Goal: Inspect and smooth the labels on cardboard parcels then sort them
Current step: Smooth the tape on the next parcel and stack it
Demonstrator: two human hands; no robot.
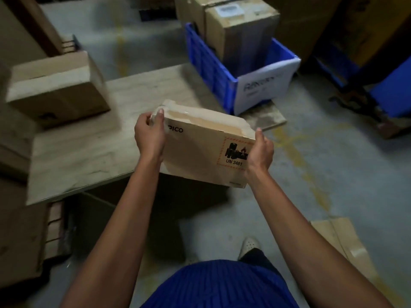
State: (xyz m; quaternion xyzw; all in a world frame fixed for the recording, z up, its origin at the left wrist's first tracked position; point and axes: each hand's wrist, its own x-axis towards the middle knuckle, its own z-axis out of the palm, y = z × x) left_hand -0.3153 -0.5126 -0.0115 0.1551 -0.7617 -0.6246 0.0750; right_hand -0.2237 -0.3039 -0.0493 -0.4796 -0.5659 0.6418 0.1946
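Both hands hold one cardboard parcel (200, 147) above the table (89, 152) edge: left hand (150, 135) grips its left end, right hand (261, 152) its right. Print reads "ICO"; hazard label (233, 154) reads "UN 3481".

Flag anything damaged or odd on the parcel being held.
The parcel has a ragged top edge: its tape is wrinkled and lifting at the corner the left hand pinches. The UN 3481 label lies flat, partly under the right hand.
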